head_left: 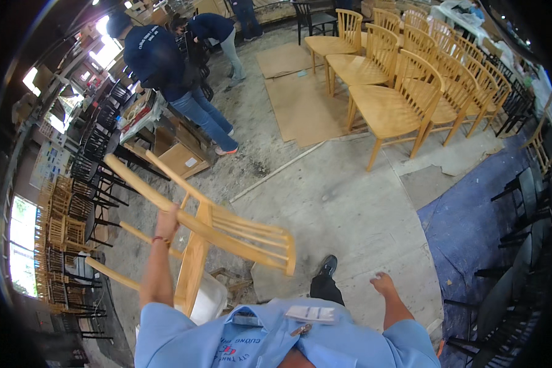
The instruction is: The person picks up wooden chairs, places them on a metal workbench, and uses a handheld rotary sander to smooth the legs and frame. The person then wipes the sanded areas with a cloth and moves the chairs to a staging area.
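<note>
A light wooden chair [194,260] with a slatted backrest is held up, tilted on its side, on my left. Its legs point to the left and its backrest slats fan out to the right in front of me. My left hand [169,222] is closed around a long rail of this chair, near where it meets the seat. Down at my right side hangs my right hand [383,283], apart from any furniture. Its fingers are loosely bent and slightly apart, with no object visible in them.
Rows of light wooden chairs [386,110] stand at the far right, partly on cardboard sheets [294,107]. Dark chairs [503,288] line the right beside a blue floor sheet [466,227]. Two people [165,67] [214,30] work far left, near a cardboard box [181,161]. Stacked chairs [64,230] fill the left.
</note>
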A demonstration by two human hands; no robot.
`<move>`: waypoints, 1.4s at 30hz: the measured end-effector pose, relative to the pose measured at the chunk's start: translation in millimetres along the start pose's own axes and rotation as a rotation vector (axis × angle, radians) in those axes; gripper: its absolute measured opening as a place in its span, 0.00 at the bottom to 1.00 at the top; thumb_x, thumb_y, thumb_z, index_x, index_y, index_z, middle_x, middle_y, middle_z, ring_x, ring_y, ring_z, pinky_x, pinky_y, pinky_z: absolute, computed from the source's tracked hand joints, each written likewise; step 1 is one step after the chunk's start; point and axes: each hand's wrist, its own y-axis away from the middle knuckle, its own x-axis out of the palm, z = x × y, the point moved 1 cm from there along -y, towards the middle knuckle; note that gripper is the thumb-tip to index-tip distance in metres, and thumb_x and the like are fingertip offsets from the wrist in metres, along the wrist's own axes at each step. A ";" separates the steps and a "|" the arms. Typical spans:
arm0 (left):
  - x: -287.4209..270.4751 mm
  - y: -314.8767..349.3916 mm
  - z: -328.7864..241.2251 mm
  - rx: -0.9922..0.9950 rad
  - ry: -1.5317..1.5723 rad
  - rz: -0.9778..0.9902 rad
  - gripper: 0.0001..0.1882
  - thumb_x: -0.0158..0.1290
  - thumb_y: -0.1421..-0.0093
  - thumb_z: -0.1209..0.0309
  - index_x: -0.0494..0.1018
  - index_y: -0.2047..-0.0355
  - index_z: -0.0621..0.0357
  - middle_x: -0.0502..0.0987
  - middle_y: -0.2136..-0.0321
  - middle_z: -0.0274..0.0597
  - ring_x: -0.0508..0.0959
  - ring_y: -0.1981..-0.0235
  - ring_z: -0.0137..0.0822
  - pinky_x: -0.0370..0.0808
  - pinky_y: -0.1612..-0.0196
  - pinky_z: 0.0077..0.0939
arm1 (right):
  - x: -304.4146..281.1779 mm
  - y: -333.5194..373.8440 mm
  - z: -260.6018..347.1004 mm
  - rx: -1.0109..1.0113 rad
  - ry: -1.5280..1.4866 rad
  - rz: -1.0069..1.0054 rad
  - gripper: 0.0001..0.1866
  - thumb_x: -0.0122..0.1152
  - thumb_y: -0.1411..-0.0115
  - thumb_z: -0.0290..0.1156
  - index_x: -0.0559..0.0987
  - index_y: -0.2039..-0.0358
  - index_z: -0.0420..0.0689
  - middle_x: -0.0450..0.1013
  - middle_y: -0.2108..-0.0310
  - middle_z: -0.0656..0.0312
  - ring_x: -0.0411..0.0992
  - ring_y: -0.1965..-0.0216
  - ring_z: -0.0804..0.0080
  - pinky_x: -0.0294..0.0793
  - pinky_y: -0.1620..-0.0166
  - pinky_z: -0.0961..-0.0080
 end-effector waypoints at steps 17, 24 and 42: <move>282.8 -158.5 -211.7 -0.029 0.329 0.375 0.19 0.47 0.34 0.53 0.69 0.70 0.58 0.71 0.83 0.36 0.68 0.89 0.26 0.61 0.88 0.20 | -235.5 -181.1 218.7 -0.943 0.176 -0.283 0.31 0.69 0.52 0.33 0.72 0.45 0.43 0.69 0.44 0.47 0.66 0.42 0.46 0.67 0.40 0.62; 452.7 -267.8 -291.0 0.007 0.131 0.677 0.27 0.46 0.35 0.47 0.72 0.72 0.63 0.69 0.86 0.36 0.69 0.89 0.28 0.66 0.84 0.25 | -230.8 -203.6 206.7 -0.511 0.152 -0.235 0.42 0.72 0.52 0.37 0.64 0.38 0.43 0.63 0.39 0.48 0.62 0.38 0.50 0.68 0.39 0.63; 731.2 -601.0 -420.5 0.055 -0.165 0.870 0.39 0.35 0.35 0.38 0.71 0.72 0.68 0.69 0.86 0.43 0.70 0.87 0.35 0.69 0.80 0.33 | -270.1 -442.1 388.2 -0.132 -0.077 -0.224 0.40 0.75 0.55 0.39 0.68 0.43 0.39 0.68 0.44 0.47 0.67 0.42 0.49 0.71 0.43 0.62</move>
